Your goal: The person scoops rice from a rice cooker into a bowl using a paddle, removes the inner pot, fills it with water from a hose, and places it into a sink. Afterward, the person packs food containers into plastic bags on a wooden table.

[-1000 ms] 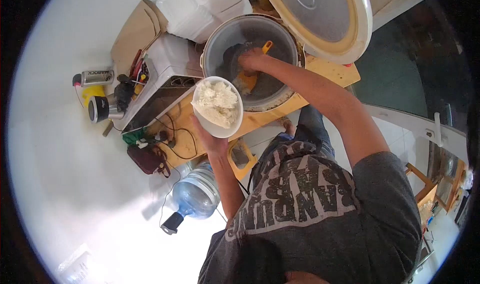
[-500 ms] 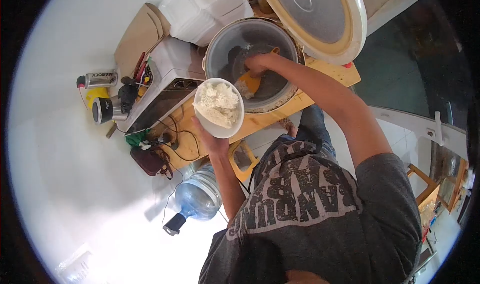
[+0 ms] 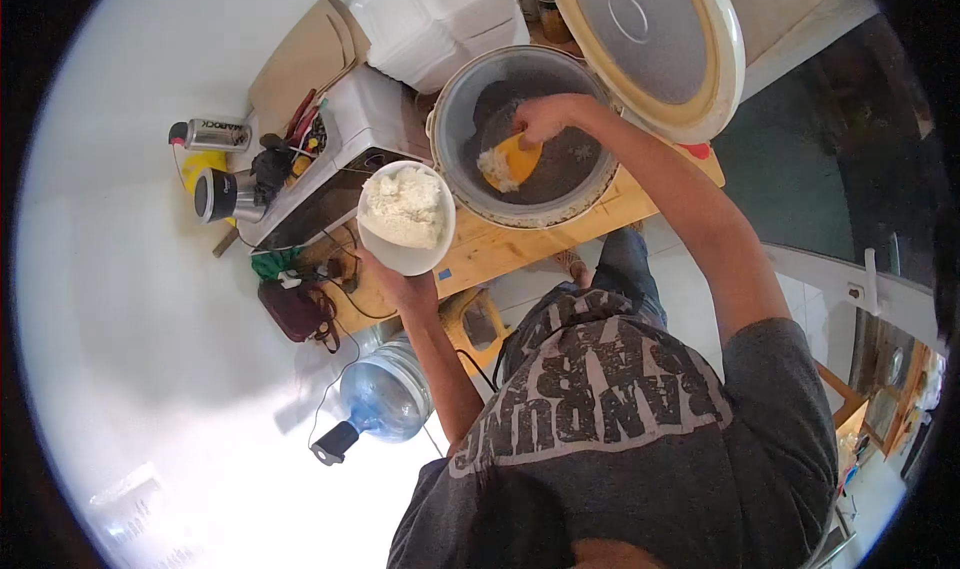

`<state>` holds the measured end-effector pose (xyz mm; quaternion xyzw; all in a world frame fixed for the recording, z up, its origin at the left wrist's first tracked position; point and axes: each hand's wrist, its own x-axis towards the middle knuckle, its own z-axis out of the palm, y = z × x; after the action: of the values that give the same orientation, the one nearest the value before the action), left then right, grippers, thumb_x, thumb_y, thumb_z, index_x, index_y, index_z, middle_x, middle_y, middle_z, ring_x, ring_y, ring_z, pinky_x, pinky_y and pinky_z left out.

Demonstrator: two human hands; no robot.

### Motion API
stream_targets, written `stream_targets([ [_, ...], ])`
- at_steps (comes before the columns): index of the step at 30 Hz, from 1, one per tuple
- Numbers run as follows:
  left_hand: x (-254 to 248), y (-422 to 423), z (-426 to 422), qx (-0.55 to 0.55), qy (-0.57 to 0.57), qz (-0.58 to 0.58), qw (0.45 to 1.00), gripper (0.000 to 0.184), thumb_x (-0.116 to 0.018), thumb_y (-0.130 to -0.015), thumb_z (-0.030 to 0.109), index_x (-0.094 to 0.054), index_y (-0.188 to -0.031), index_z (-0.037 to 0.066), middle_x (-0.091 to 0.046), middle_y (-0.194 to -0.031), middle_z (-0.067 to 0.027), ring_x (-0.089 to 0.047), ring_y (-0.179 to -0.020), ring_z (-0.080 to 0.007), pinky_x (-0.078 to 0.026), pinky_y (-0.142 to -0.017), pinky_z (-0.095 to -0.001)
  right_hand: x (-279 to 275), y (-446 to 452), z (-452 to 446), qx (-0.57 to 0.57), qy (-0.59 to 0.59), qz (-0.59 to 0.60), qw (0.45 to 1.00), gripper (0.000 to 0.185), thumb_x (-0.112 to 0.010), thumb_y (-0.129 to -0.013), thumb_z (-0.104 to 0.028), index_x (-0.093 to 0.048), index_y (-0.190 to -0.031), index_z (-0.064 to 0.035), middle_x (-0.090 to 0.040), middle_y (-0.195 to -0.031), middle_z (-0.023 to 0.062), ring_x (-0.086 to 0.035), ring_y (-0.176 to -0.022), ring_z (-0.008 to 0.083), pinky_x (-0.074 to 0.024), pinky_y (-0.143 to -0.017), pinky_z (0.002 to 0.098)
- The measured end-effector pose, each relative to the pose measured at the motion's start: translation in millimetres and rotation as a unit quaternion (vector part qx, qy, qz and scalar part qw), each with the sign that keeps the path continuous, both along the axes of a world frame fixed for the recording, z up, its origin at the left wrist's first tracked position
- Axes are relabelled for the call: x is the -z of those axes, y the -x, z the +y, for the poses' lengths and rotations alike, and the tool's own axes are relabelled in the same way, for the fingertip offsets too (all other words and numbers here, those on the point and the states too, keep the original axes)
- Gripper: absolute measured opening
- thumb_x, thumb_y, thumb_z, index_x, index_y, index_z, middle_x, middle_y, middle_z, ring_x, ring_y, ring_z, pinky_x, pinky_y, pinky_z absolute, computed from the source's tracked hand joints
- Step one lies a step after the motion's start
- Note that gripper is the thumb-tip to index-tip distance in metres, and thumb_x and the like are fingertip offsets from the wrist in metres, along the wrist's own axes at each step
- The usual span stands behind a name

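Note:
My left hand grips a white bowl from below and the near side. A mound of cooked white rice fills much of the bowl. My right hand is closed round the handle of a yellow-orange rice paddle, inside the opening of a large round rice cooker. Some rice clings to the paddle's blade. Only a little rice shows on the pot's dark bottom. The cooker's lid stands raised on its far right side.
The cooker stands on a wooden table. White foam boxes are stacked behind it, and a white appliance stands to its left. A blue water bottle with a pump is below. Cables trail over the table's left end.
My left hand has carried the bowl of rice left, away from the cooker's rim. My right hand has lifted the paddle slightly, its rice-covered blade now showing more clearly inside the pot.

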<state>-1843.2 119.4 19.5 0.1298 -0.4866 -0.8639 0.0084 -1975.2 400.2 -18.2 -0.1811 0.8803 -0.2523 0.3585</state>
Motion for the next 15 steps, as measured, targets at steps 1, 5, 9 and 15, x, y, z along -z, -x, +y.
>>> stream_targets([
  [1, 2, -1, 0, 0.000, 0.006, 0.007, 1.000, 0.061, -0.022, -0.092, 0.052, -0.026, -0.135, 0.009, -0.033, -0.136, -0.0081, -0.034, -0.125, -0.0247, -0.030, -0.102, -0.0397, -6, 4, 1, -0.006, 0.006, 0.028, 1.000, 0.039, -0.057, -0.075, -0.025, -0.059, -0.107, -0.0022, -0.062, -0.099, 0.0144, -0.059, -0.089, 0.0265, -0.0447, -0.077, 0.0360],
  [5, 27, 3, -4, 0.006, 0.220, 0.070, 0.973, 0.063, -0.023, -0.091, 0.053, -0.025, -0.136, 0.009, -0.034, -0.136, -0.0078, -0.034, -0.125, -0.0235, -0.030, -0.102, -0.0387, -20, 16, 1, 0.035, 0.058, 0.046, 0.997, 0.036, -0.057, -0.072, -0.026, -0.063, -0.098, -0.0011, -0.064, -0.089, 0.0141, -0.061, -0.083, 0.0259, -0.0455, -0.074, 0.0354],
  [9, 7, 6, 22, -0.038, -0.024, 0.016, 0.999, 0.064, -0.022, -0.091, 0.055, -0.022, -0.136, 0.009, -0.033, -0.135, -0.0067, -0.033, -0.125, -0.0205, -0.029, -0.102, -0.0348, -59, 9, 4, 0.062, 0.033, 0.140, 0.988, 0.037, -0.057, -0.071, -0.028, -0.063, -0.098, -0.0022, -0.064, -0.088, 0.0148, -0.060, -0.083, 0.0260, -0.0458, -0.074, 0.0349],
  [15, 7, 14, 46, -0.040, 0.004, 0.030, 0.999, 0.066, -0.023, -0.089, 0.057, -0.023, -0.136, 0.011, -0.034, -0.136, -0.0057, -0.036, -0.124, -0.0195, -0.033, -0.101, -0.0319, -118, -16, 1, 0.147, 0.013, 0.253, 0.956, 0.037, -0.057, -0.070, -0.028, -0.063, -0.098, -0.0044, -0.063, -0.087, 0.0155, -0.060, -0.084, 0.0283, -0.0464, -0.075, 0.0366],
])
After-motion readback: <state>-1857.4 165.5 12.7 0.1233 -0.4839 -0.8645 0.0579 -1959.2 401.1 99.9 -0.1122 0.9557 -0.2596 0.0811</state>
